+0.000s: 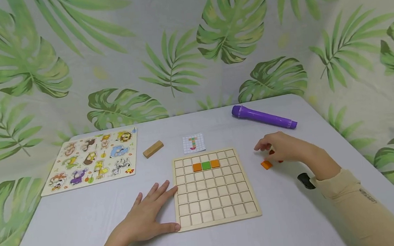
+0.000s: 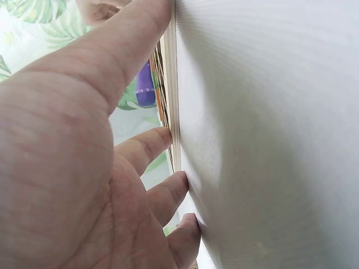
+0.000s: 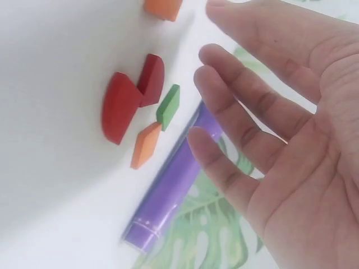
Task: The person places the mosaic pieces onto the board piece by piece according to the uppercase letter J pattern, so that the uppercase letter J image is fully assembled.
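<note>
My left hand (image 1: 145, 219) rests on the table with its fingers spread. Its thumb and index finger touch the left edge of a wooden grid board (image 1: 206, 205). In the board's second row sit an orange tile (image 1: 197, 167), a green tile (image 1: 206, 165) and another orange tile (image 1: 215, 163). To the right, my right hand (image 1: 288, 148) hovers over loose pieces with relaxed fingers, holding nothing. The right wrist view shows two red rounded pieces (image 3: 119, 107), a loose green tile (image 3: 169, 106), a loose orange tile (image 3: 146, 145) and more orange (image 3: 162, 8) at the top edge.
Behind the board lies a small grid card (image 1: 200, 141) with a coloured pattern. A wooden block (image 1: 153, 149) is left of it, and an animal puzzle board (image 1: 93, 160) farther left. A purple toy microphone (image 1: 264, 117) lies at the back right. Leaf-patterned cloth (image 1: 187, 96) hangs behind the table.
</note>
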`<action>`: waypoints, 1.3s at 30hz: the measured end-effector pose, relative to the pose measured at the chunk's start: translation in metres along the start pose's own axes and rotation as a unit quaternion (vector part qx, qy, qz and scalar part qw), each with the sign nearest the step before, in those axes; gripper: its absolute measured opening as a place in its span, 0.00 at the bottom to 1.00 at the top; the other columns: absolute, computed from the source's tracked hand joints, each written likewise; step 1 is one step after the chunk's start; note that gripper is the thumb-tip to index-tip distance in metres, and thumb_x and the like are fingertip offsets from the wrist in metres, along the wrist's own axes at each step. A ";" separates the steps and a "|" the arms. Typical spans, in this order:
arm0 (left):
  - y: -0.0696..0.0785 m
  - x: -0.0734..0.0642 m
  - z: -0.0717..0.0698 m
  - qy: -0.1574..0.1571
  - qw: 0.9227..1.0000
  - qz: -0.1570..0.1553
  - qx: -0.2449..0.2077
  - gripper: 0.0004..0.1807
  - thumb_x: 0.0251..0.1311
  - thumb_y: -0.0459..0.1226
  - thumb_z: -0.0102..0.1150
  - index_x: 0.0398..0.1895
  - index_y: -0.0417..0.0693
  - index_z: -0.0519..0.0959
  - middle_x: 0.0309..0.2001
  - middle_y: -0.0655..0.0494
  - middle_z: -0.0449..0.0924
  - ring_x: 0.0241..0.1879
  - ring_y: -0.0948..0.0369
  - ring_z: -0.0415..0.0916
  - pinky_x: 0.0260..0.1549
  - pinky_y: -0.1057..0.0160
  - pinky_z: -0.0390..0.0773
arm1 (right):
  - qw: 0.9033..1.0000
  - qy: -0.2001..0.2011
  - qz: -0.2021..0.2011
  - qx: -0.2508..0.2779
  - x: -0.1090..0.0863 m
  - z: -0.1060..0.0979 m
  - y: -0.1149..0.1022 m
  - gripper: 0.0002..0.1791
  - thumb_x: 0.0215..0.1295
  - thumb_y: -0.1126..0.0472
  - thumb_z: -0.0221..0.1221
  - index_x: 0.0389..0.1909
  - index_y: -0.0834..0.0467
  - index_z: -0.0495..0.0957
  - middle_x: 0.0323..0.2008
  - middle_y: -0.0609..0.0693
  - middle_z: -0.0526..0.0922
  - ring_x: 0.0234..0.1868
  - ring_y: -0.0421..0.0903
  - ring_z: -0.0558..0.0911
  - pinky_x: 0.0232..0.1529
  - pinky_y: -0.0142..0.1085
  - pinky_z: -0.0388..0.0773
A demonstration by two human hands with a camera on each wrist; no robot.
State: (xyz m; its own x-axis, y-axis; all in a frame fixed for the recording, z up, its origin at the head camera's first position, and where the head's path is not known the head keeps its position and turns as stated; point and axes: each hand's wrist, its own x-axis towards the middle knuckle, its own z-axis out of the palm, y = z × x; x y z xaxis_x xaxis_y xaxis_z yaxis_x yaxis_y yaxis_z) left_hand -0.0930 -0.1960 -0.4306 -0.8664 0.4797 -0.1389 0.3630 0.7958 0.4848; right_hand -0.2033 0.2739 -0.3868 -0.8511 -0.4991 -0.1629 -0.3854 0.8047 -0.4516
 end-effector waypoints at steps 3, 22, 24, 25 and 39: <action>0.000 0.000 0.000 0.000 1.000 0.000 -0.001 0.56 0.55 0.68 0.73 0.85 0.63 0.63 0.87 0.50 0.54 0.86 0.37 0.48 0.74 0.17 0.45 | 1.000 -0.003 -0.006 0.009 -0.006 0.003 0.001 0.17 0.66 0.67 0.71 0.56 0.60 0.88 0.47 0.52 0.89 0.45 0.48 0.83 0.47 0.40 0.84; 0.002 -0.001 -0.001 0.002 1.000 0.002 -0.006 0.55 0.55 0.66 0.74 0.84 0.62 0.64 0.87 0.49 0.55 0.86 0.37 0.48 0.74 0.17 0.44 | 0.998 0.029 -0.052 -0.019 -0.014 0.024 0.007 0.10 0.63 0.73 0.70 0.44 0.61 0.91 0.42 0.49 0.91 0.42 0.42 0.89 0.44 0.34 0.87; 0.002 0.000 -0.001 0.001 1.000 0.000 -0.006 0.56 0.55 0.67 0.74 0.85 0.62 0.63 0.87 0.49 0.54 0.86 0.37 0.48 0.74 0.17 0.44 | 0.998 0.031 -0.052 -0.019 -0.013 0.024 0.006 0.10 0.63 0.72 0.71 0.44 0.61 0.91 0.42 0.49 0.91 0.42 0.43 0.89 0.45 0.36 0.88; 0.001 -0.001 -0.001 0.000 1.000 0.000 -0.006 0.56 0.55 0.67 0.74 0.85 0.62 0.63 0.87 0.49 0.54 0.86 0.37 0.48 0.74 0.17 0.44 | 0.998 0.030 -0.052 -0.019 -0.014 0.024 0.005 0.10 0.63 0.72 0.71 0.44 0.61 0.91 0.42 0.49 0.91 0.42 0.43 0.89 0.45 0.36 0.88; 0.000 0.000 0.000 -0.005 1.000 -0.003 -0.002 0.56 0.55 0.68 0.73 0.85 0.63 0.62 0.88 0.50 0.53 0.86 0.37 0.47 0.75 0.17 0.43 | 0.997 0.042 -0.042 -0.044 -0.015 0.027 0.003 0.10 0.63 0.70 0.73 0.45 0.60 0.92 0.42 0.49 0.91 0.42 0.44 0.88 0.46 0.40 0.88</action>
State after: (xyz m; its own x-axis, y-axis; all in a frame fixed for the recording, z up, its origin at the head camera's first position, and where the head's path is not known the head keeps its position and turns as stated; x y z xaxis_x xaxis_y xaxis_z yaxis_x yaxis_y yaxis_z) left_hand -0.0932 -0.1956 -0.4308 -0.8649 0.4787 -0.1510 0.3564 0.7974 0.4870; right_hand -0.1818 0.2751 -0.4096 -0.8398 -0.5405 -0.0508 -0.4838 0.7877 -0.3814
